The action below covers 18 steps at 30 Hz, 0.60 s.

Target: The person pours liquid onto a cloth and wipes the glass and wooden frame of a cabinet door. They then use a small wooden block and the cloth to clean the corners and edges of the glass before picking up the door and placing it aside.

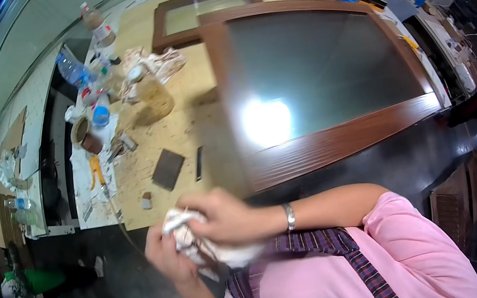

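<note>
A crumpled white cloth (185, 237) is bunched between my two hands, in front of my body and just off the table's near edge. My left hand (169, 253) has its fingers closed round one side of it. From above, my right hand (224, 215), with a bracelet at the wrist, grips the other side; it is slightly blurred. Beyond them, a large brown wooden frame with a dark glass panel (325, 66) lies on the table, its near edge blurred at the left. A dark sanding sheet (168, 169) and a thin black strip (199, 163) lie nearest my hands.
A bottle of brownish liquid (153, 97) and stained rags (166, 65) sit on the table's left half, among several plastic bottles. An orange air gun (96, 170) trails a hose over the near edge. Behind stands a smaller frame (178, 41). A person in green (44, 279) is at lower left.
</note>
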Motion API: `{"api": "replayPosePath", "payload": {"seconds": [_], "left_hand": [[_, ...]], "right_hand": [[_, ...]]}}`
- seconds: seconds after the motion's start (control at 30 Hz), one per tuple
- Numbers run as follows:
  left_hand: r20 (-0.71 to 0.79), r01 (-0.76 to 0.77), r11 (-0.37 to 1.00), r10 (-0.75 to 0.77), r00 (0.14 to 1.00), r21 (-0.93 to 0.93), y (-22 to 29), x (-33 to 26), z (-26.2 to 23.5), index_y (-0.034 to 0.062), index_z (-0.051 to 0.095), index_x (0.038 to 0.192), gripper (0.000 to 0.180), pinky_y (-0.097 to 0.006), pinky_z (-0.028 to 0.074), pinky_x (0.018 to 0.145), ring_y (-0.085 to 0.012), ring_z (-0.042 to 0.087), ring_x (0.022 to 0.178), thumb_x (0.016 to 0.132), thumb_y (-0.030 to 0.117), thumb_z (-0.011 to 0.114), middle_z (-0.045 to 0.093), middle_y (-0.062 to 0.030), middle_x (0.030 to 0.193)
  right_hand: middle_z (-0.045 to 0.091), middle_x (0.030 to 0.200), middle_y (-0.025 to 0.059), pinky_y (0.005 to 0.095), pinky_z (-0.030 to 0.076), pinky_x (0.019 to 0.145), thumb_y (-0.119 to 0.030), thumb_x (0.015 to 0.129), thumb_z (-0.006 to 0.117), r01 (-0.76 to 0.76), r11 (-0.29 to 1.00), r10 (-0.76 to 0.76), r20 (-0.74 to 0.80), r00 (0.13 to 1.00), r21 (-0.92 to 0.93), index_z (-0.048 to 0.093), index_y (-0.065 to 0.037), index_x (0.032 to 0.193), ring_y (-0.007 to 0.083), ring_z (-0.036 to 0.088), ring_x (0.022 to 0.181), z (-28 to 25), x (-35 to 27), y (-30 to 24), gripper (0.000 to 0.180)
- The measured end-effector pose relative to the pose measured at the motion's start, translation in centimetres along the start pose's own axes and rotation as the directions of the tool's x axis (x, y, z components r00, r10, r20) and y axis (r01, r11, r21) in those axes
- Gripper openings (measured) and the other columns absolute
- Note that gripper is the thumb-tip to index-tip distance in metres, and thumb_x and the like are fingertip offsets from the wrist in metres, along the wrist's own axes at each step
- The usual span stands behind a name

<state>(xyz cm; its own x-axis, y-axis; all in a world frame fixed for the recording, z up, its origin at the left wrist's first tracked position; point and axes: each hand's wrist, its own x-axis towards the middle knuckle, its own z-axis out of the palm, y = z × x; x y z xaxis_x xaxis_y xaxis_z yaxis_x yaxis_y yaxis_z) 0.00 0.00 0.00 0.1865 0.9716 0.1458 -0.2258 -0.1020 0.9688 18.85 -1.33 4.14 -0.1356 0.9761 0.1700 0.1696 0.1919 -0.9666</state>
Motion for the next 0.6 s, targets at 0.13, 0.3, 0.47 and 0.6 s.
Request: {"api": "replayPosePath", "payload": {"seconds": [0.13, 0.3, 0.47, 0.6], "left_hand": [[0.058, 0.278, 0.958, -0.274, 0.960, -0.077, -2.1, 4.8, -1.3, -0.0040, 0.058, 0.109, 0.024, -0.025, 0.048, 0.073, -0.0091, 0.059, 0.082, 0.098, 0.017, 0.061, 0.064, -0.0061, 0.099], [0.182, 0.491, 0.821, -0.456, 0.871, -0.291, -2.4, 10.8, -7.3, -0.0047, 0.057, 0.114, 0.019, -0.026, 0.051, 0.078, -0.0115, 0.062, 0.088, 0.099, 0.008, 0.055, 0.066, -0.0083, 0.104], [0.286, 0.549, 0.649, -0.473, 0.833, -0.526, -5.0, 12.3, -8.7, -0.0036, 0.055, 0.124, 0.025, -0.031, 0.053, 0.090, -0.0170, 0.065, 0.102, 0.101, 0.005, 0.048, 0.065, -0.0125, 0.117], [0.264, 0.601, 0.532, -0.577, 0.773, -0.597, -5.6, 13.2, -9.2, -0.0030, 0.051, 0.131, 0.031, -0.036, 0.050, 0.098, -0.0216, 0.062, 0.113, 0.104, 0.010, 0.043, 0.062, -0.0135, 0.126]], "right_hand": [[0.067, 0.082, 0.0057, 0.0271, 0.050, 0.069, -0.014, 0.098, 0.053, -0.173, 0.976, 0.190, -0.126, 0.974, 0.133, 0.067, 0.006, 0.103, 0.0094, 0.059, 0.079, 3.2, 5.0, 4.2, 0.025], [0.069, 0.081, 0.0047, 0.0236, 0.049, 0.066, -0.005, 0.089, 0.064, -0.270, 0.870, 0.390, -0.239, 0.890, 0.414, 0.071, 0.006, 0.093, 0.0069, 0.060, 0.076, 5.0, 11.5, 7.2, 0.014], [0.069, 0.089, 0.0064, 0.0244, 0.051, 0.074, -0.009, 0.086, 0.066, -0.244, 0.667, 0.475, -0.150, 0.867, 0.704, 0.069, 0.005, 0.105, 0.0115, 0.064, 0.083, 4.9, 14.1, 8.9, 0.023], [0.063, 0.117, 0.0148, 0.0338, 0.050, 0.094, -0.010, 0.081, 0.075, -0.333, 0.896, 0.440, -0.672, 0.596, 0.293, 0.050, 0.002, 0.136, 0.0237, 0.061, 0.109, 3.3, 20.2, 12.8, 0.062]]}}
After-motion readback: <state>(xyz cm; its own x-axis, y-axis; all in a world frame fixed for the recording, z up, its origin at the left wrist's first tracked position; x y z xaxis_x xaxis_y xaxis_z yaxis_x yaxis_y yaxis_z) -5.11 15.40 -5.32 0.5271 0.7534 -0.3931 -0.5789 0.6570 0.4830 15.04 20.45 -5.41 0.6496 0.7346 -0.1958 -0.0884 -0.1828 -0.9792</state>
